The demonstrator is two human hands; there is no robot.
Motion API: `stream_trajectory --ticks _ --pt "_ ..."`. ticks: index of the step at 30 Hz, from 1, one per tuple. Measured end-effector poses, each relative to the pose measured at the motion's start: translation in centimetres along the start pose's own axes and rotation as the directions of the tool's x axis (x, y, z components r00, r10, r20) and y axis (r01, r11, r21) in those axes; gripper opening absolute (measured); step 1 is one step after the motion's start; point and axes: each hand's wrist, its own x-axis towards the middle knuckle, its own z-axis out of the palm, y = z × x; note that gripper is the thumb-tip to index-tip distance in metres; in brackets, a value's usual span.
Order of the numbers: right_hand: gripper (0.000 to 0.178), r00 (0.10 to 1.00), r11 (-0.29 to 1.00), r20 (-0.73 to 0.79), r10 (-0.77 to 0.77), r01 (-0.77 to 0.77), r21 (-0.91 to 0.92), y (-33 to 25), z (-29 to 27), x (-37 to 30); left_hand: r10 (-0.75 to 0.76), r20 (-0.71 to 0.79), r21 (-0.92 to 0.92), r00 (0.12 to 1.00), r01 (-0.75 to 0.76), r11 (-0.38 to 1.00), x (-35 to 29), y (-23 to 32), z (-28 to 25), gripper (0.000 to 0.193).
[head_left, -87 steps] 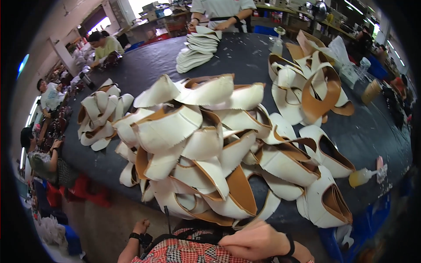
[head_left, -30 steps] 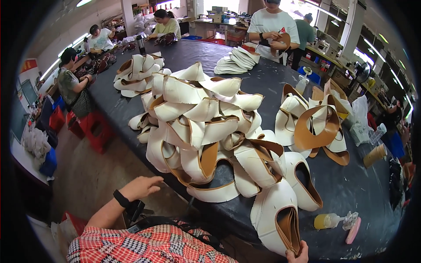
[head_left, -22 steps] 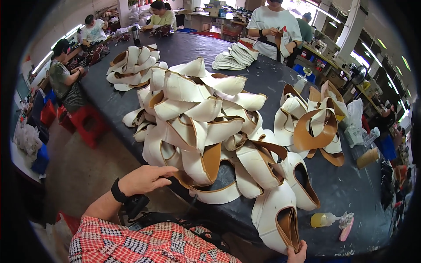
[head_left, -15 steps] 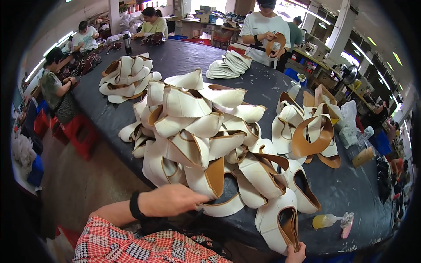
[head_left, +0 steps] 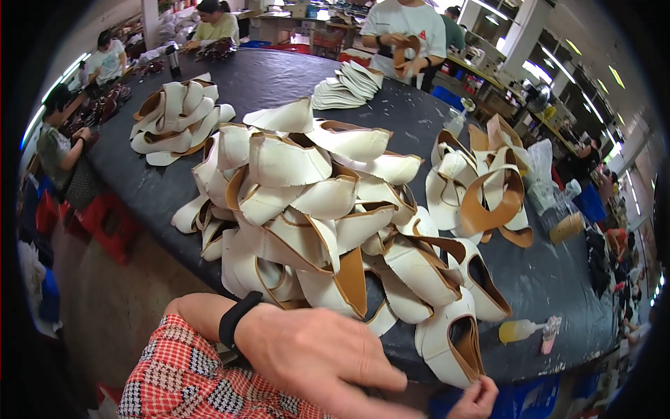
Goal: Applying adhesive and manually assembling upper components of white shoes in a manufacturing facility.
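A large heap of white shoe uppers with tan linings lies on the dark table in front of me. My left hand, with a black wristband, is over the near table edge, its fingers stretched out and slightly blurred, holding nothing. At the lower right, my right hand pinches the near tip of a shoe upper. That piece lies against the heap, its opening showing several tan layers. Part of my right hand is cut off by the lower edge of the picture.
A bottle of yellow liquid and a small pink-and-white item lie to the right. More uppers stand beyond them, near a tan roll. Far back are a stack of white pieces and a person holding a tan piece.
My left hand has left the upper at the heap's near edge and swung right, toward my right hand. My right hand stays at the tip of its upper. The view has shifted slightly.
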Motion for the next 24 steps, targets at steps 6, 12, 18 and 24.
stream_trajectory --ticks 6,12,18,24 --pt "0.012 0.81 0.853 0.382 -0.444 0.251 0.458 -3.8 4.9 -3.1 0.179 -0.387 -0.177 0.905 -0.263 0.948 0.9 1.2 2.8 0.05" --pt "0.012 0.801 0.873 0.45 -0.394 0.174 0.455 -4.9 5.4 -2.6 0.202 -0.431 -0.186 0.879 -0.306 0.934 0.3 2.2 3.2 0.051" --pt "0.013 0.781 0.841 0.441 -0.443 0.192 0.506 -5.1 5.8 -2.4 0.132 -0.353 -0.218 0.926 -0.218 0.951 -0.5 3.0 2.6 0.054" --pt "0.014 0.745 0.828 0.468 -0.475 0.2 0.524 -5.5 5.7 -2.6 0.165 -0.302 -0.262 0.939 -0.248 0.933 0.8 2.7 2.0 0.058"
